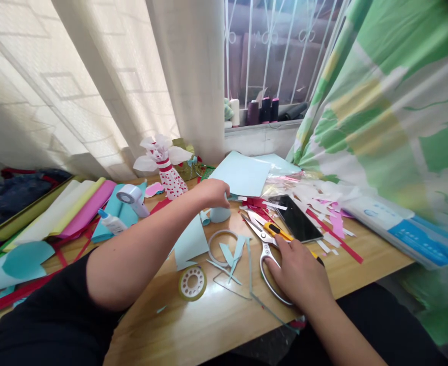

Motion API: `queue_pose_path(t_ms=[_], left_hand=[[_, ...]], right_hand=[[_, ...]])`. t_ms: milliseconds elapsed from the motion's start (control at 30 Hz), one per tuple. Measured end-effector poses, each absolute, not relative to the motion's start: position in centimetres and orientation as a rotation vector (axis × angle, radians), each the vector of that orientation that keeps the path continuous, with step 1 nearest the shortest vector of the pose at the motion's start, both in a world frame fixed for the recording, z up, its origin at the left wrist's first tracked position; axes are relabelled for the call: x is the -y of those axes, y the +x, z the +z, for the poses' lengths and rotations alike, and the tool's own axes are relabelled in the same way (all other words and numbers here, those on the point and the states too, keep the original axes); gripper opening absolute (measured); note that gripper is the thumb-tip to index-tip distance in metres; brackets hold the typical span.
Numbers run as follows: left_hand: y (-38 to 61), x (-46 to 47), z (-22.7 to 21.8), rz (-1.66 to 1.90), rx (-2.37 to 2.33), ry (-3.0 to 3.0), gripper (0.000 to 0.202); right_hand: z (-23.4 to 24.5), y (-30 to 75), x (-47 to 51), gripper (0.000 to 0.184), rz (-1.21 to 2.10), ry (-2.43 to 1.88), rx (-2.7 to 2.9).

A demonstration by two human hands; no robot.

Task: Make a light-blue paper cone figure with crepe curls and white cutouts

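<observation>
My left hand point(217, 190) reaches across the table with its fingers bent down and closed at a small curved piece of light blue paper point(220, 215). Its fingertips are partly hidden. My right hand point(302, 269) grips the silver-handled scissors point(264, 245), whose blades point away from me, slightly apart. Under its fingers lies a yellow utility knife point(278, 231). Between the hands are a cut light blue sheet point(191, 243), several thin blue strips point(237, 251), a pale ring point(211, 248) and a roll of tape point(192, 283).
A black phone point(298, 218) lies among paper scraps point(328, 203). Light blue sheets point(243, 175) rest at the back. On the left stand a wrapped dotted bouquet point(172, 182), a glue bottle point(112, 222), a white tape roll point(130, 195) and rolled coloured papers point(89, 206). A plastic package point(399, 229) sits right.
</observation>
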State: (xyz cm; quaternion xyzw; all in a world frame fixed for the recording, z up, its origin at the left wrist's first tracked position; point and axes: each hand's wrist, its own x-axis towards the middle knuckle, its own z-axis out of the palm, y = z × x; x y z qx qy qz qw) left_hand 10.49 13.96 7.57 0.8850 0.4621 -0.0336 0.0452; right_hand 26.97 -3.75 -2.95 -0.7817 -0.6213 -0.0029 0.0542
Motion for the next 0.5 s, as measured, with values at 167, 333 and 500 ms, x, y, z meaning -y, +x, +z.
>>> queue_pose_path(t_ms=[167, 333, 500], left_hand=[[9.7, -14.6, 7.8, 0.013, -1.418, 2.707, 0.052], [9.1, -14.4, 7.8, 0.096, -1.373, 2.714, 0.028], [9.3, -14.3, 7.5, 0.172, -1.348, 2.72, 0.028]], right_hand=[[-3.1, 27.1, 3.8, 0.05, 0.009, -2.348, 1.89], [-3.3, 26.8, 3.9, 0.047, -0.042, -2.295, 1.917], [-3.7, 26.3, 3.9, 0.046, -0.069, -2.257, 1.948]])
